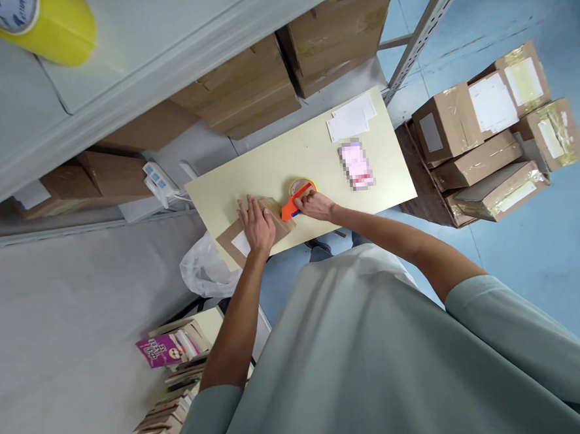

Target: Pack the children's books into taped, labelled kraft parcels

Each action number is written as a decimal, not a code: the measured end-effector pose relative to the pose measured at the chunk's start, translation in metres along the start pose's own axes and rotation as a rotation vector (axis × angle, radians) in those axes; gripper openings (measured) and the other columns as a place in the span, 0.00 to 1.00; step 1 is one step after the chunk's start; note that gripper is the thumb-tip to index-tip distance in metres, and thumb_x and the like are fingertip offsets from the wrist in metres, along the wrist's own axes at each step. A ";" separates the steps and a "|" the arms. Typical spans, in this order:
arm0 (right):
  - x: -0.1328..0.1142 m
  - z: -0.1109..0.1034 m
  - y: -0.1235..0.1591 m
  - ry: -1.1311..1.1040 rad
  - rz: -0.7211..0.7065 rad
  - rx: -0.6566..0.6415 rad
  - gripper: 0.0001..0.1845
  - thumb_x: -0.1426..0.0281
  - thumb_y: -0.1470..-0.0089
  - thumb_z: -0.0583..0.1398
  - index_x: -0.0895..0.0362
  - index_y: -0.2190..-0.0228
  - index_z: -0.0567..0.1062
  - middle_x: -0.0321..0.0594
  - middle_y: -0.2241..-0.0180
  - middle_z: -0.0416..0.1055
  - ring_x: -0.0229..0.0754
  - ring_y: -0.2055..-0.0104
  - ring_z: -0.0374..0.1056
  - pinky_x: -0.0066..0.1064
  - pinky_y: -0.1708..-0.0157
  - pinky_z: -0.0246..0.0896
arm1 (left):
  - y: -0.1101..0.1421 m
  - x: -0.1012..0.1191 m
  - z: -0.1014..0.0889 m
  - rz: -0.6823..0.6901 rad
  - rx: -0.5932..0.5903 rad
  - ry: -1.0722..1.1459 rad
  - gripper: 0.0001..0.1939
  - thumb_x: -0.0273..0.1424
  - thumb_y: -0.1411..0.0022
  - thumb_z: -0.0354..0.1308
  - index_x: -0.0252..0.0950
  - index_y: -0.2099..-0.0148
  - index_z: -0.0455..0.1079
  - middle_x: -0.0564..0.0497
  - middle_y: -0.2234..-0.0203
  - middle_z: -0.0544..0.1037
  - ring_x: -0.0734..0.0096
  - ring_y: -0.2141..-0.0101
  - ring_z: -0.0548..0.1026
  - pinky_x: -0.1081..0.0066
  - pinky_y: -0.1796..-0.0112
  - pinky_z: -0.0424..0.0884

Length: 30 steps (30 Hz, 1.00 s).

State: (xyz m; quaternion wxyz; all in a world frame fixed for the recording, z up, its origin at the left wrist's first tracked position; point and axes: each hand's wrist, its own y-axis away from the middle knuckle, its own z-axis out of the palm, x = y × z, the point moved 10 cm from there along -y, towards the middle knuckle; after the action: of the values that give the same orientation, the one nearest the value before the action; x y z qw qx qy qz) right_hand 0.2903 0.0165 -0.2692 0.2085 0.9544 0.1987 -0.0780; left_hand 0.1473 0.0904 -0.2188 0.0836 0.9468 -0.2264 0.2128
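The left hand (258, 227) covers the middle of a cardboard box (281, 228) and hides part of the white label (241, 243) on it. The underside of the box cannot be seen. An orange tape dispenser (296, 202), just to the right of the box, is partly covered by the right hand (317, 205); a roll of tape (295, 188) shows beside it, but whether it sits in the dispenser or on the counter (267, 163) is hard to make out. Whether the dispenser's front end touches the box is also unclear. Farther right of the box, a pink item (355, 164) is blurred into blocks and cannot be identified. Up and left of the box, a yellow tape roll (70, 34) on the shelf (136, 36) is cut off by the top edge of the view.

The box lies on the counter directly under the left fingers, which are slightly spread and laid flat across its top. The right fingers are curled around the dispenser's handle, gripping it close to the box's right end; the fingertips themselves are hidden.

White papers (350, 118) lie beyond the pink item, up and right of the box. A translucent plastic bag (202, 268) hangs at the box's left, past the counter's edge, and taped cartons (449, 125) are piled well to its right.
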 end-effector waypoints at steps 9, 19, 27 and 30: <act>-0.078 0.013 0.009 -0.118 -0.068 0.000 0.28 0.86 0.33 0.38 0.77 0.43 0.69 0.66 0.55 0.79 0.54 0.59 0.78 0.44 0.59 0.66 | 0.044 0.033 0.036 0.221 -0.172 -0.015 0.28 0.36 0.19 0.41 0.34 0.26 0.65 0.39 0.24 0.59 0.52 0.22 0.46 0.43 0.25 0.49; -0.004 0.019 0.036 -0.108 0.095 -0.066 0.24 0.84 0.31 0.42 0.76 0.40 0.66 0.67 0.56 0.81 0.56 0.56 0.80 0.44 0.55 0.64 | 0.040 0.008 0.040 0.280 -0.167 0.003 0.29 0.37 0.19 0.40 0.31 0.25 0.63 0.36 0.27 0.66 0.55 0.22 0.51 0.45 0.25 0.52; 0.058 -0.003 0.030 -0.073 0.218 -0.047 0.25 0.72 0.25 0.42 0.75 0.37 0.62 0.70 0.54 0.81 0.59 0.53 0.78 0.45 0.51 0.60 | 0.042 0.011 0.043 0.286 -0.169 0.007 0.29 0.39 0.20 0.46 0.31 0.24 0.62 0.35 0.26 0.63 0.50 0.22 0.49 0.42 0.24 0.49; 0.049 -0.007 0.014 -0.121 0.250 -0.035 0.26 0.71 0.25 0.43 0.77 0.37 0.63 0.71 0.53 0.80 0.61 0.53 0.78 0.46 0.51 0.61 | 0.044 0.012 0.044 0.313 -0.165 -0.012 0.30 0.39 0.21 0.50 0.31 0.24 0.61 0.34 0.26 0.62 0.49 0.22 0.48 0.41 0.24 0.50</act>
State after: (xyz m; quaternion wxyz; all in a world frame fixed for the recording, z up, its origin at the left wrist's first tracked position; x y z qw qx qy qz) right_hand 0.3406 0.0251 -0.2693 0.2448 0.9615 0.0666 -0.1056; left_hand 0.1525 0.0359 -0.2506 0.1256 0.8911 -0.3884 0.1981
